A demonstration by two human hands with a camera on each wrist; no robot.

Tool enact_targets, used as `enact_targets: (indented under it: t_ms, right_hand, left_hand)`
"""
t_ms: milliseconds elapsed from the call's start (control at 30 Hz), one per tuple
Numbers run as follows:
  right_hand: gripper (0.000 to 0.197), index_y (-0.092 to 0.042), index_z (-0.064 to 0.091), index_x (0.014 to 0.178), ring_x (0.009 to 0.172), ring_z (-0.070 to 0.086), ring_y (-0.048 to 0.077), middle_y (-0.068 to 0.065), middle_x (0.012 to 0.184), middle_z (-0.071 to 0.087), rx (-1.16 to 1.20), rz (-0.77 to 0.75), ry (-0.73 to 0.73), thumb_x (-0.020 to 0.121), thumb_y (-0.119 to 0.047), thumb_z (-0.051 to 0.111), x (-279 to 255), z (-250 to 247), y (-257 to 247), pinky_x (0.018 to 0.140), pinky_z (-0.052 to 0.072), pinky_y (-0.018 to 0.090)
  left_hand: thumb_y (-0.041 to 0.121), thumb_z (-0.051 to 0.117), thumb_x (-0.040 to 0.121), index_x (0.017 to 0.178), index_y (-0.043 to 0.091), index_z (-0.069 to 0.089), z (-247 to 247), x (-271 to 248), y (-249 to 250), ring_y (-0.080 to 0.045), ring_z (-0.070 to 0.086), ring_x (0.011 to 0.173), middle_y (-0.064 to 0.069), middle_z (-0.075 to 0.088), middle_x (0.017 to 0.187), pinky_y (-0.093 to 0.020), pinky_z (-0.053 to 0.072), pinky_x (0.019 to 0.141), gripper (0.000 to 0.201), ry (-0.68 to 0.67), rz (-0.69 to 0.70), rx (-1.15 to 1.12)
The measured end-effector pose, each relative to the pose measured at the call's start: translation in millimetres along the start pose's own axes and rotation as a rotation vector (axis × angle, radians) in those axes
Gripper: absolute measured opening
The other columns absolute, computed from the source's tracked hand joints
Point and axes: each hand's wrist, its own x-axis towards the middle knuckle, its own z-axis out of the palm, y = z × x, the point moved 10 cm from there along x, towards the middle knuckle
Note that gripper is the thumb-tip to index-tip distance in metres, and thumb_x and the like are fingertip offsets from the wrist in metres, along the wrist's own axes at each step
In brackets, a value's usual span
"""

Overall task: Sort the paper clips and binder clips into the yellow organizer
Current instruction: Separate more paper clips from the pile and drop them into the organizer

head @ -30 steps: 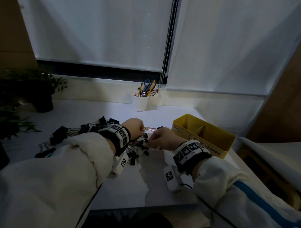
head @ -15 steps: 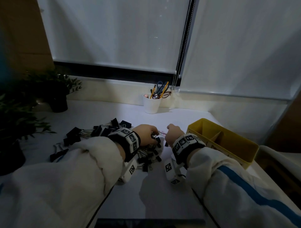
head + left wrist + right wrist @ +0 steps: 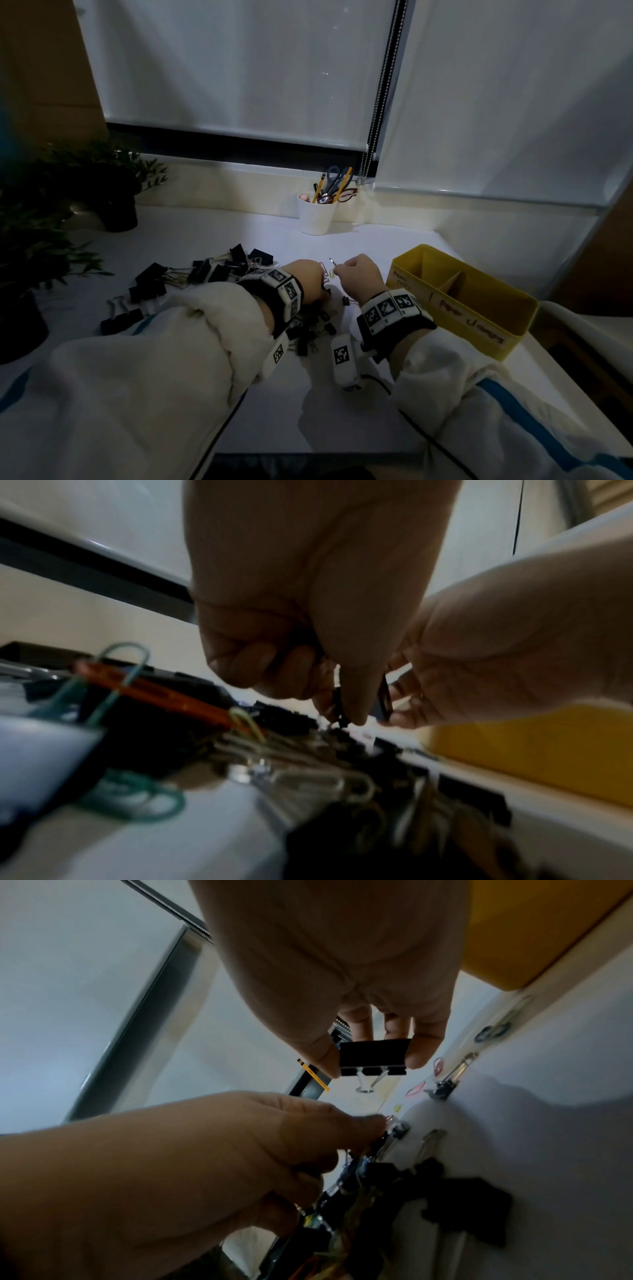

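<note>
Organizer [image 3: 479, 318] label, perhaps "Paper clamps"

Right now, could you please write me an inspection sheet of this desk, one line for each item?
Surface: white desk, dimly lit.
Job's things: yellow organizer with a divider, at the right edge; mixed pile of black binder clips and coloured paper clips at left and centre.
Clutter: white cup holding scissors and pencils; potted plant at far left.
Hands: right hand pinches one black binder clip above the desk; left hand pinches something small and dark in the pile, too blurred to name.
Cables: thin black cable runs from the right wrist camera.
Surroundings: lowered white blinds with a bead chain.
</note>
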Motion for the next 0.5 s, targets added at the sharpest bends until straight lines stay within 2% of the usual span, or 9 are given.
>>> enact_targets:
  t_ms: [67,133,200,233,300,333,367,433,500]
  right_hand:
    - [0.043,-0.016,0.027,0.053,0.046,0.023,0.017,-0.007,0.030,0.019,0.060,-0.011,-0.004,0.085,-0.011,0.054,-4.8,-0.5,-2.9,0.049,0.023,0.029]
    - [0.046,-0.017,0.025,0.052,0.048,0.021,0.017,-0.007,0.038,0.018,0.123,-0.033,0.009,0.086,-0.011,0.055,-11.3,-2.4,-7.5,0.050,0.023,0.030]
    - [0.051,-0.018,0.023,0.049,0.047,0.020,0.018,-0.004,0.041,0.016,0.174,-0.063,0.002,0.087,-0.017,0.058,-16.2,3.3,-13.0,0.052,0.025,0.029]
    - [0.053,-0.018,0.024,0.048,0.046,0.022,0.018,-0.003,0.041,0.017,0.194,-0.077,-0.007,0.087,-0.022,0.060,-20.5,8.2,-18.6,0.052,0.026,0.030]
    - [0.053,-0.014,0.035,0.046,0.049,0.035,0.021,0.003,0.046,0.029,0.201,-0.103,-0.054,0.086,-0.035,0.063,-29.7,23.1,-30.9,0.051,0.037,0.035]
    - [0.049,-0.009,0.047,0.051,0.055,0.045,0.021,0.007,0.053,0.040,0.225,-0.122,-0.097,0.087,-0.038,0.062,-34.1,32.1,-37.2,0.056,0.048,0.039]
    - [0.044,-0.003,0.058,0.063,0.065,0.054,0.021,0.009,0.064,0.050,0.292,-0.122,-0.168,0.090,-0.037,0.059,-38.7,42.4,-42.2,0.065,0.054,0.040]
    - [0.030,-0.003,0.067,0.089,0.079,0.059,0.020,0.007,0.084,0.063,0.468,-0.089,-0.305,0.096,-0.029,0.053,-46.1,57.6,-47.4,0.073,0.054,0.035]
    - [0.023,-0.010,0.070,0.103,0.086,0.063,0.018,0.004,0.096,0.070,0.423,-0.125,-0.291,0.095,-0.022,0.052,-46.2,50.9,-50.3,0.077,0.051,0.031]
  left_hand:
    - [0.036,0.057,0.093,0.103,0.005,0.067,-7.4,-3.9,-7.0,-0.027,0.062,0.095,-0.011,0.066,0.100,-0.033,0.048,0.078,0.034,0.024,-0.028,-0.075]
    - [0.034,0.050,0.094,0.089,0.004,0.063,-20.9,-5.7,-24.5,-0.027,0.060,0.087,-0.009,0.062,0.085,-0.031,0.044,0.067,0.033,0.114,-0.095,-0.181]
    - [0.031,0.046,0.095,0.077,0.008,0.055,-26.6,-11.8,-46.6,-0.028,0.057,0.085,-0.006,0.056,0.077,-0.029,0.042,0.065,0.031,0.149,-0.170,-0.245]
    - [0.028,0.044,0.096,0.078,0.008,0.054,-27.2,-16.0,-57.5,-0.028,0.058,0.087,-0.007,0.057,0.079,-0.030,0.044,0.069,0.028,0.139,-0.197,-0.236]
    - [0.018,0.041,0.098,0.097,0.003,0.057,-28.2,-22.7,-77.4,-0.031,0.061,0.095,-0.013,0.063,0.094,-0.036,0.047,0.078,0.021,0.136,-0.233,-0.161]
    - [0.015,0.041,0.098,0.109,0.002,0.055,-28.0,-26.5,-84.4,-0.033,0.061,0.098,-0.016,0.064,0.103,-0.037,0.048,0.080,0.022,0.114,-0.236,-0.090]
    - [0.016,0.042,0.099,0.116,0.003,0.055,-28.4,-31.5,-92.0,-0.033,0.062,0.099,-0.017,0.064,0.108,-0.037,0.048,0.079,0.025,0.109,-0.256,-0.076]
    - [0.023,0.044,0.099,0.111,0.004,0.058,-33.4,-37.1,-108.1,-0.032,0.060,0.095,-0.018,0.063,0.109,-0.033,0.045,0.075,0.027,0.122,-0.300,-0.043]
    - [0.028,0.044,0.097,0.107,0.003,0.065,-37.6,-43.9,-129.6,-0.028,0.055,0.087,-0.016,0.065,0.109,-0.029,0.042,0.074,0.033,0.165,-0.393,-0.153]
